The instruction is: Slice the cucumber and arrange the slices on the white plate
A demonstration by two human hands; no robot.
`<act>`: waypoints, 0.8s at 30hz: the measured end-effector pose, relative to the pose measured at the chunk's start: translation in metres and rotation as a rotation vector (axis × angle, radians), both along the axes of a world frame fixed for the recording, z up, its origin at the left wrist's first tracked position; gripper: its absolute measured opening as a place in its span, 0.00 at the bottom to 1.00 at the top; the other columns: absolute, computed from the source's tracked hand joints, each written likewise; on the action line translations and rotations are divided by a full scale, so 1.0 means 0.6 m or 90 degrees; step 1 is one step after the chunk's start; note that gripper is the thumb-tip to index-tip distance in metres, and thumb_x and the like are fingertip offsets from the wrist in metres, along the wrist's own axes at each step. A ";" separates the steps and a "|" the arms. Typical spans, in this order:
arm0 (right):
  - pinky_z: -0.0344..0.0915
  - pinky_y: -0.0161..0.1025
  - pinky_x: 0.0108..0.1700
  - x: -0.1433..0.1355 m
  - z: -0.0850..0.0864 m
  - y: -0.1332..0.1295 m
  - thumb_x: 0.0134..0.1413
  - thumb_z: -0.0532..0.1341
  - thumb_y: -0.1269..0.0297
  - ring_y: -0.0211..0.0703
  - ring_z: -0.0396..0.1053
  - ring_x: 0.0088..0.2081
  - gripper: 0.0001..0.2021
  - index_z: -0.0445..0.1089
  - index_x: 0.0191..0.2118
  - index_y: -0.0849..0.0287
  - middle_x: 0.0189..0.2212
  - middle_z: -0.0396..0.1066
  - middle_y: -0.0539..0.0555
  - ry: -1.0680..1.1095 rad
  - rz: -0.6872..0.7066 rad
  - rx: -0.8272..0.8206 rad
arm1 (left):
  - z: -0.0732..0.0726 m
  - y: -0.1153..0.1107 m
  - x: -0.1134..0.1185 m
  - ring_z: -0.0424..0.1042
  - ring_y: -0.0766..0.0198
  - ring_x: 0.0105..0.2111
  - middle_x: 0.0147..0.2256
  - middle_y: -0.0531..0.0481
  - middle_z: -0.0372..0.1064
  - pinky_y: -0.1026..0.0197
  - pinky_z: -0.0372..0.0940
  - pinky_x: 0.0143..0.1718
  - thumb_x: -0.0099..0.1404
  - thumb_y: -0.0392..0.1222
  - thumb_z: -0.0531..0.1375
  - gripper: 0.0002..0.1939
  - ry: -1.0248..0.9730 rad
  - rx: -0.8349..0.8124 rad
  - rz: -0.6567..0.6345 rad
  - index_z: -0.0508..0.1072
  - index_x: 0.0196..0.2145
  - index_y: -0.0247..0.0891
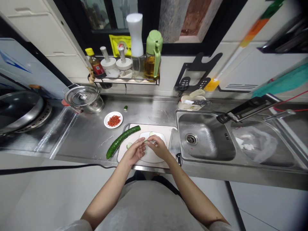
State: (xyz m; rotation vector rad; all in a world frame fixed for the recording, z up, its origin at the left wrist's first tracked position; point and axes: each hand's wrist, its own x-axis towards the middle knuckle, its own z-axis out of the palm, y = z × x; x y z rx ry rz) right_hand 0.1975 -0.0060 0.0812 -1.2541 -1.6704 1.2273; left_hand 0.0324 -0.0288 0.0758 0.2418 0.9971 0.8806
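Observation:
Over a white plate (156, 157), my right hand (157, 147) pinches a small green-edged cucumber slice (145, 141). My left hand (135, 151) meets it there, palm turned up and fingers curled, its fingertips at the same slice. Another pale slice lies at the plate's far side. The plate rests on a light cutting board (122, 153), where pale cucumber slices (129, 145) lie left of it. A long cut cucumber (122, 141) slants across the board's left edge. On the board's right side lies a wide-bladed knife (175, 141), its black handle towards me.
Behind the board are a small dish of chopped red pieces (114, 120) and a cucumber end (125, 108). A lidded pot (84, 99) and a wok (21, 109) stand left. The sink (207, 138) is right. A wall rack (127, 80) holds bottles and jars.

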 end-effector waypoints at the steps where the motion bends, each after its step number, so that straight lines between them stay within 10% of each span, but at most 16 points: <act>1: 0.62 0.35 0.35 0.003 -0.001 0.001 0.54 0.58 0.58 0.42 0.65 0.40 0.08 0.69 0.32 0.56 0.35 0.70 0.53 -0.004 0.001 -0.009 | 0.001 0.002 0.000 0.69 0.70 0.27 0.31 0.51 0.71 0.69 0.61 0.26 0.54 0.44 0.67 0.24 0.027 0.019 -0.007 0.69 0.49 0.42; 9: 0.61 0.34 0.31 0.024 -0.019 0.009 0.54 0.57 0.55 0.36 0.64 0.28 0.11 0.66 0.30 0.58 0.26 0.69 0.49 0.022 0.009 -0.141 | 0.001 0.017 0.013 0.61 0.74 0.24 0.23 0.59 0.59 0.69 0.55 0.26 0.46 0.46 0.70 0.27 0.205 0.174 -0.048 0.72 0.44 0.39; 24: 0.56 0.31 0.31 0.065 -0.092 0.060 0.49 0.58 0.60 0.36 0.63 0.27 0.09 0.72 0.30 0.58 0.22 0.68 0.47 -0.215 -0.054 -0.121 | -0.083 0.067 0.064 0.64 0.70 0.25 0.25 0.57 0.66 0.66 0.58 0.30 0.52 0.41 0.65 0.11 0.682 0.316 -0.150 0.72 0.35 0.40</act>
